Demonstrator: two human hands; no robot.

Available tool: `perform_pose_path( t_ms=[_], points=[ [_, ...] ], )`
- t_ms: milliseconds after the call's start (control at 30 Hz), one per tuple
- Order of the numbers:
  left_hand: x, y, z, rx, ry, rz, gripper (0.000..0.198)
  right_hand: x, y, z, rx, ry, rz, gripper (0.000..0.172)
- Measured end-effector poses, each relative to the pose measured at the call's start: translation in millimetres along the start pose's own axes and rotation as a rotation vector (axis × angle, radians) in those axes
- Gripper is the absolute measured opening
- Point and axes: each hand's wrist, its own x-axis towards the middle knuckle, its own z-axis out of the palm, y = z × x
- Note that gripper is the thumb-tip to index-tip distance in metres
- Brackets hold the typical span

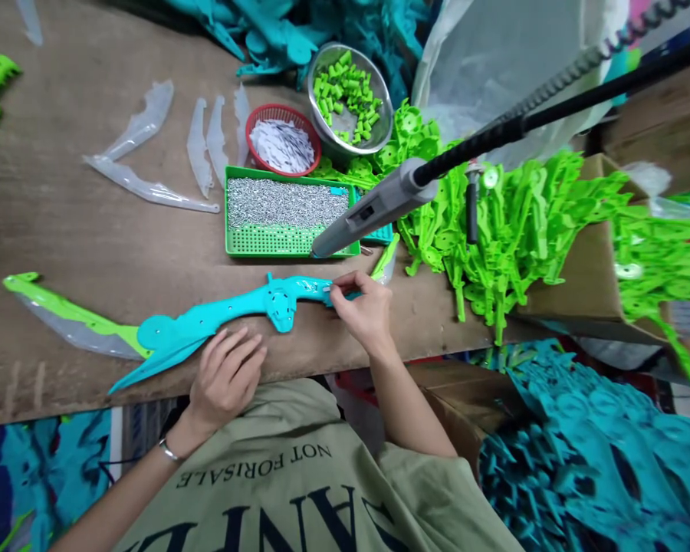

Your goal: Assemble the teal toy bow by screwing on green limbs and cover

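A long turquoise plastic toy piece (212,313), shaped like a weapon, lies across the table in front of me. A bright green part with a clear blade edge (80,313) forms its left end. My left hand (227,376) rests at the table edge with fingers spread, their tips by the toy's lower side. At the toy's right end, my right hand (363,305) is closed in a pinch. A small white strip (326,289) shows at its fingertips, against the turquoise surface. Another green and clear end part (385,261) is partly hidden behind that hand.
A green tray (287,239) of screws, a red basket (253,115) of white strips and a metal bowl (386,107) of green pieces stand behind. A grey electric screwdriver (373,207) hangs over the tray. Green parts (494,230) pile up right; clear blades (155,188) lie left.
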Motion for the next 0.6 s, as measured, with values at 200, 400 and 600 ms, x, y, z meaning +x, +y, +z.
perform_pose_path(
  t_ms=[200,400,600],
  points=[
    [2.0,0.4,0.4,0.011,0.0,-0.007,0.039,1.5,-1.4,1.1,-0.012,0.023,0.005,0.013],
    [3.2,1.1,-0.5,0.029,-0.001,0.013,0.033,3.6,-5.2,4.6,0.041,-0.021,0.015,0.013],
    [5.5,1.3,-1.2,0.037,0.008,0.021,0.032,3.7,-8.4,6.0,0.029,-0.018,0.006,0.011]
  ],
)
